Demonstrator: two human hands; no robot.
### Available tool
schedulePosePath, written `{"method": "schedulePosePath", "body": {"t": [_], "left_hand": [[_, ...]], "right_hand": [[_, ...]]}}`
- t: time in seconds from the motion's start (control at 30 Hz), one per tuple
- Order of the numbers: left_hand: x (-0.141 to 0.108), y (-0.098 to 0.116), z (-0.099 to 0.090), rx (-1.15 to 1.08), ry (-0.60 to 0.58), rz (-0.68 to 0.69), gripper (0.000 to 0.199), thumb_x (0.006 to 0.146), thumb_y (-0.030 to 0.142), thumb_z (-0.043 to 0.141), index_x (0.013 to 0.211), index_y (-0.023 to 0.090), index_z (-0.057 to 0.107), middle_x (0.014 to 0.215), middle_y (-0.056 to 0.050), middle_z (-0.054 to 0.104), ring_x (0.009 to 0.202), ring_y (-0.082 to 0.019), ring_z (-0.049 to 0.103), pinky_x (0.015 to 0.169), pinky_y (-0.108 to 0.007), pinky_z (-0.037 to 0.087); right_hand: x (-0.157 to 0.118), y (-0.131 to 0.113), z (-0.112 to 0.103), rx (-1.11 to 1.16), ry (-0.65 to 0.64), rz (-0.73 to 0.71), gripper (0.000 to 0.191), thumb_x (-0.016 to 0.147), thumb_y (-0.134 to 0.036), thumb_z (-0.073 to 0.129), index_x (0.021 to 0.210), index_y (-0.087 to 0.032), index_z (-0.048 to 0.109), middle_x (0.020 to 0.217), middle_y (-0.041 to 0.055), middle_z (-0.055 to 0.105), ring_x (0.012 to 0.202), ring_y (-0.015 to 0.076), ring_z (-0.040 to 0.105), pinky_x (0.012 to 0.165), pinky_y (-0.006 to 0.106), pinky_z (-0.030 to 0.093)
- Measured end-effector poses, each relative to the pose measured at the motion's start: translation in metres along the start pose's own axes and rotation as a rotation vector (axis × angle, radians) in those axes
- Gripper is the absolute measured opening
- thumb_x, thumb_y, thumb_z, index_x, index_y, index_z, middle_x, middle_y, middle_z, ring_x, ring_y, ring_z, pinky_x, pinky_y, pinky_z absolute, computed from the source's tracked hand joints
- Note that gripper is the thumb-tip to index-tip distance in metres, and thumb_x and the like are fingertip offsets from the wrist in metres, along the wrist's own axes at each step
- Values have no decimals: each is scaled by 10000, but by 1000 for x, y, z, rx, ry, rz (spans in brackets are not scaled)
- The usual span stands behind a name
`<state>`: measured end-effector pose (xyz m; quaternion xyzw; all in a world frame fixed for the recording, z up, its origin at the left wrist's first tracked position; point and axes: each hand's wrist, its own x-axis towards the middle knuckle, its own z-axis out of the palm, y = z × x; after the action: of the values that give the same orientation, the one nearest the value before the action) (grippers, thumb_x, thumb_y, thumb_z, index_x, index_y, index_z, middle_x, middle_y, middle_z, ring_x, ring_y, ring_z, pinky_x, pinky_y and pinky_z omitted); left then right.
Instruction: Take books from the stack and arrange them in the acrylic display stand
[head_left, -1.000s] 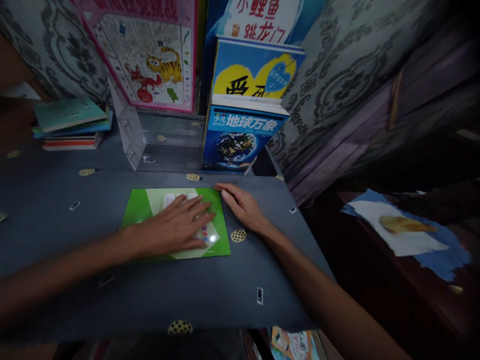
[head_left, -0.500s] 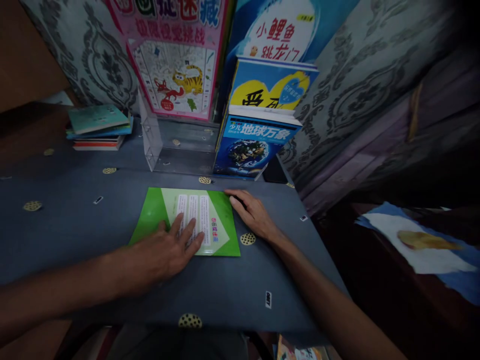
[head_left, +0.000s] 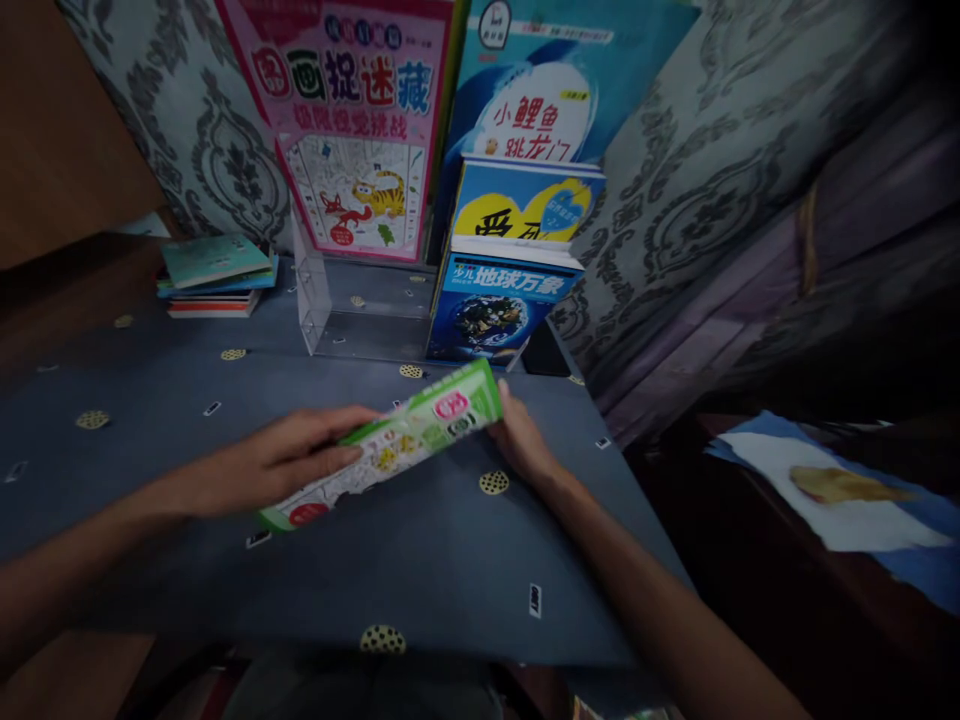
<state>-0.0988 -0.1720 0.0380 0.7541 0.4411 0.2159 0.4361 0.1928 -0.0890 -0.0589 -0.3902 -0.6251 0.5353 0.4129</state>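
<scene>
A thin green-bordered book [head_left: 409, 450] is tilted up off the table, its illustrated cover seen at a steep slant. My left hand [head_left: 304, 455] grips its upper left edge, the thumb over the cover and the fingers partly hidden behind. At the book's right end, my right hand [head_left: 519, 430] holds the corner; most of its fingers are hidden by the book. Just behind stands a clear acrylic rack [head_left: 315, 300] with a pink picture book [head_left: 367, 140] in it. On the rack's right are a blue earth book [head_left: 495, 305], a yellow-and-blue book [head_left: 529, 195] and a larger teal book [head_left: 570, 70].
A small stack of books [head_left: 217, 270] lies at the back left of the dark patterned table [head_left: 420, 590]. Beside the rack rests a dark flat object [head_left: 547, 350]. Patterned curtain [head_left: 720, 200] hangs behind. Blue-and-white cloth or paper [head_left: 832, 490] lies off to the right.
The green book, flat with its back cover up under my left hand, is now lifted and tilted with its illustrated cover showing. Both hands grip it. The view has tipped upward slightly.
</scene>
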Motion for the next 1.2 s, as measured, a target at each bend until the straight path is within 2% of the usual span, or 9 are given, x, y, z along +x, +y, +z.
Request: {"method": "schedulePosePath", "body": {"t": [0.1, 0.2, 0.3, 0.47, 0.6, 0.77, 0.97, 1.1, 1.2], "left_hand": [[2, 1, -1, -447, 52, -123, 450, 910, 377, 648, 1330, 219, 611, 982, -57, 775, 751, -197, 733, 609, -236, 583], [4, 2, 3, -745, 176, -121, 435, 855, 319, 724, 1261, 194, 629, 976, -71, 779, 741, -195, 745, 678, -266, 614], [5, -3, 11, -898, 303, -117, 413, 825, 259, 743, 1217, 195, 627, 1010, -75, 777, 786, -203, 751, 703, -275, 621], [6, -28, 26, -971, 383, -242, 353, 813, 238, 720, 1145, 188, 612, 996, -75, 768, 784, -203, 738, 714, -303, 616], [6, -60, 28, -674, 335, -281, 303, 814, 332, 719, 1054, 181, 615, 908, -45, 738, 767, -168, 698, 685, -254, 575], [8, -80, 8, 9, 261, -190, 370, 898, 454, 540, 1129, 172, 602, 760, -1, 649, 610, -150, 583, 531, -248, 475], [32, -84, -7, 527, 341, 2, 309, 961, 334, 388, 1120, 183, 606, 1028, -83, 701, 974, -241, 641, 902, -400, 509], [50, -96, -5, 620, 325, 125, 307, 977, 283, 387, 1151, 169, 612, 1186, -123, 680, 1114, -263, 601, 1010, -445, 482], [56, -108, 0, 675, 341, 154, 308, 990, 256, 388, 1185, 166, 609, 1234, -134, 677, 1156, -267, 605, 1016, -459, 487]], "right_hand": [[1, -5, 0, 343, 23, 27, 639, 870, -820, 417, 1042, -269, 691, 974, 44, 749, 830, 215, 716, 751, 366, 580], [-4, -13, 1, 556, -6, 33, 426, 796, -652, 717, 1059, -320, 665, 1007, -20, 745, 747, 134, 694, 670, 264, 562], [-10, -18, 8, 599, -101, 71, 381, 746, -496, 832, 1029, -286, 689, 924, -17, 750, 681, 119, 673, 622, 244, 551], [-12, -16, 19, 489, -185, 191, 410, 753, -466, 826, 1043, -196, 721, 875, 39, 763, 563, 97, 627, 479, 204, 499], [-8, -7, 19, 355, -164, 262, 419, 684, -426, 873, 972, -167, 713, 734, 20, 743, 533, 97, 617, 447, 185, 490], [-5, 0, 21, 219, -93, 279, 406, 632, -460, 880, 836, -177, 671, 565, -48, 643, 448, 85, 565, 421, 183, 485], [-2, 7, 17, -49, -5, 251, 459, 648, -549, 809, 881, -197, 630, 495, -76, 579, 359, 107, 512, 320, 199, 379], [-5, 2, 12, -471, 174, 52, 267, 828, -433, 647, 941, -193, 676, 530, -45, 587, 423, 133, 529, 413, 248, 412], [-4, -9, 25, -686, 179, -173, 214, 917, -321, 532, 1005, -204, 689, 717, 25, 691, 620, 191, 642, 599, 318, 513]]}}
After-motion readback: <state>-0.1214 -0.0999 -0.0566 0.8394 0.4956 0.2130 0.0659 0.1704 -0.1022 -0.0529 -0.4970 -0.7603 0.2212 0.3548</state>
